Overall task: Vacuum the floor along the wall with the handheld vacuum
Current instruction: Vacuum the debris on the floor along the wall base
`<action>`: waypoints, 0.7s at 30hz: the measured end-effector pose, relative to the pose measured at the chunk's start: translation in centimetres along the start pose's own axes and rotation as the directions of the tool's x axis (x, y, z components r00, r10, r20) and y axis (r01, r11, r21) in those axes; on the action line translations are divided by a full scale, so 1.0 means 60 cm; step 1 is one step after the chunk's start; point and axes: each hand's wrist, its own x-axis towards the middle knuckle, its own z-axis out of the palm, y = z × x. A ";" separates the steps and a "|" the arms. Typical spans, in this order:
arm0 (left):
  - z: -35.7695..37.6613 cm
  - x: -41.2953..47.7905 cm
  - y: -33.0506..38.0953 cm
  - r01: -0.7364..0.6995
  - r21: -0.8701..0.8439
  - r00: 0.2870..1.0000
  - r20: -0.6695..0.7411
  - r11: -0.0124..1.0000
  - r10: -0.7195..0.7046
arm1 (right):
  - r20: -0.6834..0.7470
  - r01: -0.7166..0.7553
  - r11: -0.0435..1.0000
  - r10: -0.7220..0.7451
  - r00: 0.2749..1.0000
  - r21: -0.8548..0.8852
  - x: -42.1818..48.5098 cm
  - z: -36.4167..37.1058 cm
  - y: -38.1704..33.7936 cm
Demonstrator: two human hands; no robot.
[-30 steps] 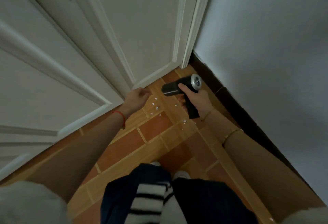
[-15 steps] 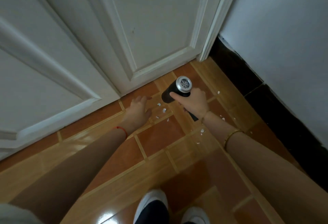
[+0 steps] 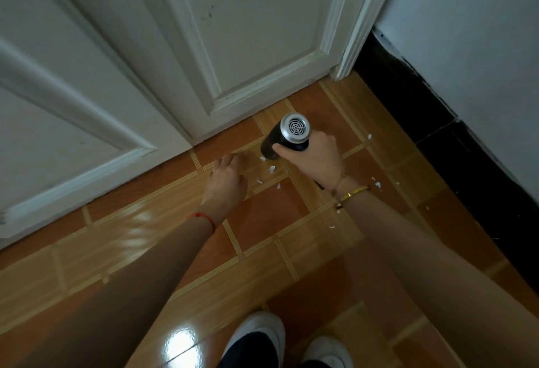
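Black handheld vacuum [image 3: 284, 140] gripped by right hand [image 3: 316, 157] (nozzle down) over scraps [image 3: 271, 169].

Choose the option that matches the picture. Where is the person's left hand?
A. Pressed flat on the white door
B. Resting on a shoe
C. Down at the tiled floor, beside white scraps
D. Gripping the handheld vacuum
C: the left hand is down at the tiled floor next to the white scraps, while the right hand holds the handheld vacuum.

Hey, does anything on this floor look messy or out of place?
Yes. Small white scraps litter the tiles between the left hand and the handheld vacuum, with more toward the black baseboard.
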 end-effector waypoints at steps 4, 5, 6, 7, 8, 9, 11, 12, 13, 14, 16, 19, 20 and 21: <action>-0.001 -0.008 -0.013 -0.008 -0.030 1.000 -0.010 1.000 0.007 | 0.062 0.043 0.998 -0.041 0.997 -0.034 -0.011 0.016 0.001; -0.001 -0.009 -0.015 -0.005 -0.040 1.000 -0.012 0.999 0.005 | 0.037 0.045 0.998 -0.043 0.998 -0.044 -0.014 0.020 0.004; -0.001 -0.009 -0.016 -0.001 -0.049 1.000 -0.007 0.999 0.000 | 0.015 0.038 0.998 -0.038 0.999 -0.051 -0.017 0.022 0.005; -0.001 -0.011 -0.015 0.002 -0.058 1.000 -0.001 0.998 -0.002 | 0.005 0.033 0.998 -0.033 0.999 -0.055 -0.022 0.021 0.005; 0.000 -0.014 -0.013 0.000 -0.064 1.000 0.005 0.998 0.000 | 0.004 0.031 0.998 -0.031 1.000 -0.058 -0.025 0.021 0.006; 0.002 -0.016 -0.012 -0.005 -0.070 1.000 0.011 0.998 0.006 | 0.015 0.030 0.998 -0.029 0.999 -0.064 -0.028 0.018 0.007; 0.004 -0.020 -0.008 -0.017 -0.081 1.000 0.021 0.997 0.019 | 0.081 0.029 0.997 -0.023 0.996 -0.071 -0.039 0.014 0.004; 0.005 -0.020 -0.007 -0.021 -0.083 0.999 0.026 0.996 0.023 | 0.120 0.030 0.998 -0.022 0.992 -0.061 -0.047 0.013 0.001; 0.006 -0.020 -0.006 -0.024 -0.083 0.999 0.030 0.996 0.027 | 0.144 0.037 0.998 -0.029 0.989 -0.056 -0.054 0.014 -0.001; 0.006 -0.020 -0.004 -0.029 -0.082 0.999 0.032 0.996 0.032 | 0.140 0.049 0.997 -0.040 0.989 -0.057 -0.061 0.014 -0.003; 0.007 -0.018 -0.001 -0.050 -0.091 0.998 0.029 0.995 0.053 | 0.091 0.068 0.996 -0.062 0.994 -0.058 -0.071 0.011 -0.006; 0.009 -0.016 0.005 -0.068 -0.098 0.997 0.033 0.993 0.072 | 0.131 0.074 0.997 -0.069 0.989 -0.035 -0.084 -0.001 0.002; 0.010 -0.015 0.008 -0.068 -0.099 0.997 0.035 0.993 0.072 | 0.165 0.068 0.997 -0.062 0.984 -0.032 -0.091 -0.004 0.005; 0.011 -0.015 0.010 -0.072 -0.100 0.996 0.037 0.992 0.076 | 0.171 0.073 0.996 -0.065 0.983 -0.042 -0.098 -0.004 0.010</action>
